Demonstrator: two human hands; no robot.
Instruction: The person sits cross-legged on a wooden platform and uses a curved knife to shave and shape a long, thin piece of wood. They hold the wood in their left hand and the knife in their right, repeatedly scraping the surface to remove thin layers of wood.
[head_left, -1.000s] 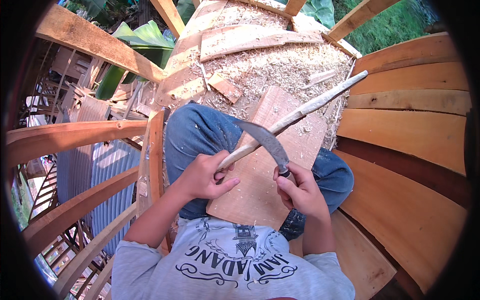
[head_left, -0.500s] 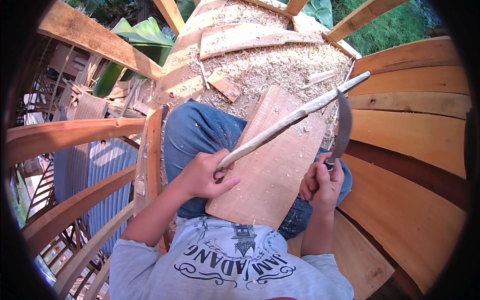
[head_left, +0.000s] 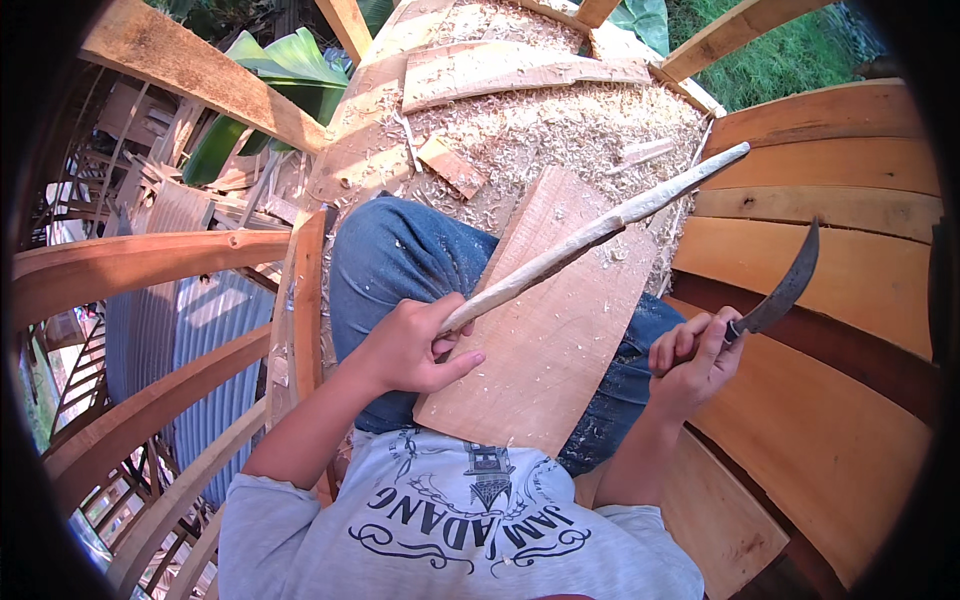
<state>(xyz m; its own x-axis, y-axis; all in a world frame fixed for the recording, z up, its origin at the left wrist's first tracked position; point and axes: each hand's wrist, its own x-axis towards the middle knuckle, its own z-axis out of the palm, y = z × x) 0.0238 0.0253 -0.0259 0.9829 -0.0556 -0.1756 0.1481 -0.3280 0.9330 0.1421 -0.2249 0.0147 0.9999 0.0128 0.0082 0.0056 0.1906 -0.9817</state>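
Observation:
My left hand (head_left: 418, 348) is closed round the near end of a long, pale, roughly whittled stick (head_left: 590, 240). The stick slants up and away to the right over a wide board (head_left: 535, 360) that lies across my lap. My right hand (head_left: 695, 358) grips the dark handle of a curved knife (head_left: 790, 285) out to the right, with the blade pointing up and right. Blade and stick are well apart. Part of the knife's handle is hidden in my fingers. A few small shavings lie on the board.
Wood shavings (head_left: 560, 130) cover the floor ahead, with a curved plank (head_left: 520, 75) and a small wood block (head_left: 452, 168) among them. A slatted plank wall (head_left: 820, 270) rises close on my right. Wooden rails (head_left: 150, 268) run along the left, above corrugated roofing (head_left: 215, 370).
My right hand has swung the knife away from the stick, outward to the right, and the blade has tilted rightward. My left hand and the stick have hardly moved.

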